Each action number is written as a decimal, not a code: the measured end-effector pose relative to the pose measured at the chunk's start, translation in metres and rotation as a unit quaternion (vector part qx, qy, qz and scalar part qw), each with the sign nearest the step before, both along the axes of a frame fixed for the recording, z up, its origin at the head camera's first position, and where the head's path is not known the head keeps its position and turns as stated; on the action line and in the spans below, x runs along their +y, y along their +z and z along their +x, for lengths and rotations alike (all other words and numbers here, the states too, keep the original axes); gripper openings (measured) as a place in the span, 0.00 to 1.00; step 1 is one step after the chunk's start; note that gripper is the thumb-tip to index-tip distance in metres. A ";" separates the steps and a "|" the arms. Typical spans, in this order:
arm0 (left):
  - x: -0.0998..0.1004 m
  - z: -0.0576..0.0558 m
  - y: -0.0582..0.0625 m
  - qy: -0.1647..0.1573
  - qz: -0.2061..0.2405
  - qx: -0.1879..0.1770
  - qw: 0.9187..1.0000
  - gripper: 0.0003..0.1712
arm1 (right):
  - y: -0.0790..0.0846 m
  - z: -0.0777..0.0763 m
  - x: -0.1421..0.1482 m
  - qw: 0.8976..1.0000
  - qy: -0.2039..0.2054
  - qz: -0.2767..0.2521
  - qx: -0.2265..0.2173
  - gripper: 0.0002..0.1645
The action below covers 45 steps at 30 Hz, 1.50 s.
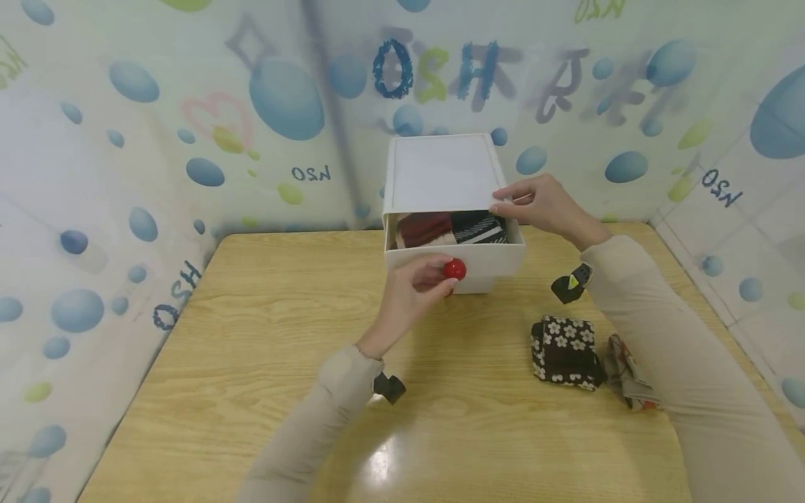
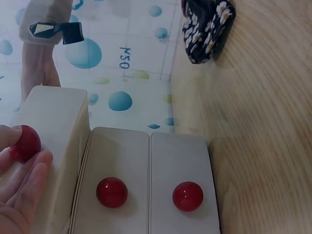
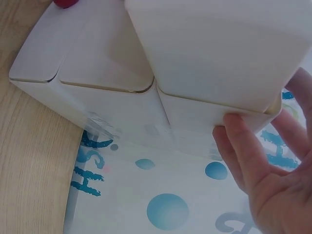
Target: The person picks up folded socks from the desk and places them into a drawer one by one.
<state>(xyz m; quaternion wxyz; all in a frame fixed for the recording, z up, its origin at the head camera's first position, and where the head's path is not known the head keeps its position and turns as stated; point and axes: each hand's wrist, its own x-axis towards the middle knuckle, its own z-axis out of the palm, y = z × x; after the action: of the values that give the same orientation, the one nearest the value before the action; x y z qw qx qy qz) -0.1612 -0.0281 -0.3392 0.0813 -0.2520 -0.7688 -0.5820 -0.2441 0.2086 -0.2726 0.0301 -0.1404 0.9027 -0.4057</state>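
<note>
On the table stands a small white drawer cabinet point(image 1: 443, 171) with round red knobs. Its top drawer point(image 1: 484, 260) is pulled part way out and holds folded cloth point(image 1: 428, 229), dark red beside black with white stripes. My left hand point(image 1: 409, 293) pinches the top drawer's red knob point(image 2: 28, 144) between thumb and fingers. With fingers mostly straight, my right hand point(image 1: 541, 206) touches the cabinet's upper right front edge; two fingertips point(image 3: 234, 122) rest against its side wall. Two lower drawers point(image 2: 129, 156) below are closed.
Right of the cabinet lies a folded black cloth with white flowers point(image 1: 569, 349). Beside it is a crumpled grey-beige cloth point(image 1: 625, 374), partly behind my right sleeve. A patterned wall covering point(image 1: 264, 188) rises behind the wooden table point(image 1: 283, 314).
</note>
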 end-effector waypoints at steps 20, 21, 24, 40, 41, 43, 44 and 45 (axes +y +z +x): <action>0.003 -0.042 -0.005 0.019 -0.004 -0.021 1.000 0.16 | 0.000 0.001 0.000 1.000 -0.002 -0.002 -0.009 0.31; 0.003 -0.043 -0.005 0.020 -0.006 -0.021 1.000 0.16 | 0.000 0.001 0.000 1.000 -0.003 -0.002 -0.009 0.31; 0.003 -0.047 -0.004 0.024 -0.015 -0.024 0.999 0.16 | 0.000 0.001 0.000 1.000 -0.003 0.001 -0.008 0.31; 0.002 -0.059 -0.003 0.020 -0.024 -0.022 0.999 0.16 | -0.001 0.000 0.002 1.000 0.009 0.013 0.003 0.29; 0.002 -0.060 -0.003 0.020 -0.025 -0.020 0.999 0.16 | -0.001 0.000 0.002 1.000 0.009 0.013 0.004 0.29; 0.002 -0.061 -0.002 0.022 -0.027 -0.021 0.999 0.16 | -0.001 0.000 0.001 1.000 0.010 0.013 0.005 0.29; 0.002 -0.061 -0.002 0.023 -0.028 -0.024 0.999 0.16 | -0.001 0.001 0.001 1.000 0.010 0.012 0.005 0.29; 0.002 -0.062 -0.001 0.025 -0.030 -0.025 0.999 0.16 | -0.001 0.001 0.001 1.000 0.009 0.012 0.004 0.29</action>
<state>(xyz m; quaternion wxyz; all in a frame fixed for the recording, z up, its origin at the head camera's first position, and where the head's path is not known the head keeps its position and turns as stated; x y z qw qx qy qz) -0.2229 -0.0263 -0.3402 0.0689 -0.2202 -0.7937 -0.5628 -0.2435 0.2099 -0.2733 0.0317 -0.1501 0.9062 -0.3941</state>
